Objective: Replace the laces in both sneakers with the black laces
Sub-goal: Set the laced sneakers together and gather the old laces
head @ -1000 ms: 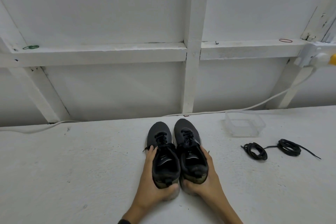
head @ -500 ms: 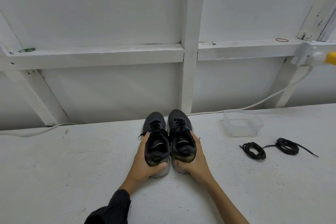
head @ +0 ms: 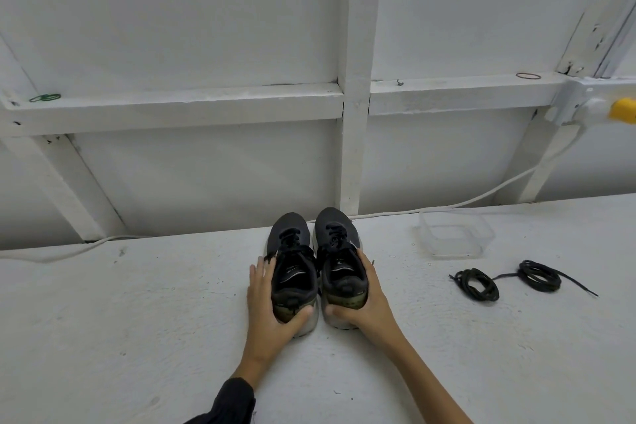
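Two dark sneakers stand side by side on the white table, toes pointing away from me. My left hand (head: 266, 306) grips the heel and outer side of the left sneaker (head: 290, 262). My right hand (head: 366, 299) grips the heel and outer side of the right sneaker (head: 339, 251). Both sneakers are laced with dark laces. To the right lie two coiled black laces, a nearer coil (head: 476, 284) and a farther coil (head: 540, 275) with a loose end trailing right.
A clear plastic container (head: 456, 234) sits behind the coils near the wall. A white cable (head: 499, 188) runs along the table's back edge up to a fitting with a yellow part (head: 623, 109). White wall beams rise behind the table (head: 137, 320).
Both hands have pushed the pair of sneakers away from me toward the wall, and my arms are stretched farther out.
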Available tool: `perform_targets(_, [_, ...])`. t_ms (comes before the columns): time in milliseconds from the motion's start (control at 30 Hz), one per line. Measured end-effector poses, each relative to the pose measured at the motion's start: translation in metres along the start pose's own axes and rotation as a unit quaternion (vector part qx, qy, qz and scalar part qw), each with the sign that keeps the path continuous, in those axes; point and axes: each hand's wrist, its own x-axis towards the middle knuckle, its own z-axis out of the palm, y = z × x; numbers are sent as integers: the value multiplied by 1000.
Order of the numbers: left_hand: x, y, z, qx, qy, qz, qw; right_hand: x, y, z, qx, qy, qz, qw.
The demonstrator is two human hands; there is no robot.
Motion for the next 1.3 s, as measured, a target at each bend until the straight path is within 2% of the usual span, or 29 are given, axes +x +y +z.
perform_targets(167, [-8,38,8,47,84,67,993,-7,-2,-15,-11,-33,14,999])
perform_targets(367, [-10,96,33,-26,80,117,990,-9,2,-53,-16,-30,34,999])
perform_targets(433, [-6,110,42,-15,96,128,987,-5,-3,-70,-4,-12,31,999])
perform_targets(533, [2,130,63,-34,106,132,985,6,-11,-101,40,59,41,997])
perform_targets(633, [11,150,88,-115,64,92,987,16,-16,-135,50,129,49,989])
perform_targets(767, [34,152,135,-170,-48,8,984,31,-11,-181,7,183,53,982])
perform_targets(833, [47,152,161,-202,-80,-56,975,40,-5,-201,-13,192,58,980])
perform_targets(933, [63,153,195,-178,-122,-132,967,55,3,-226,-48,177,86,979])
perform_targets(1000, [72,150,214,-148,-148,-148,967,63,11,-239,-61,165,106,979])
perform_targets(1167, [85,138,245,-69,-188,-127,971,75,32,-261,-44,127,151,979])
perform_targets(1300, [88,125,256,-53,-203,-131,969,85,41,-259,-33,98,174,979])
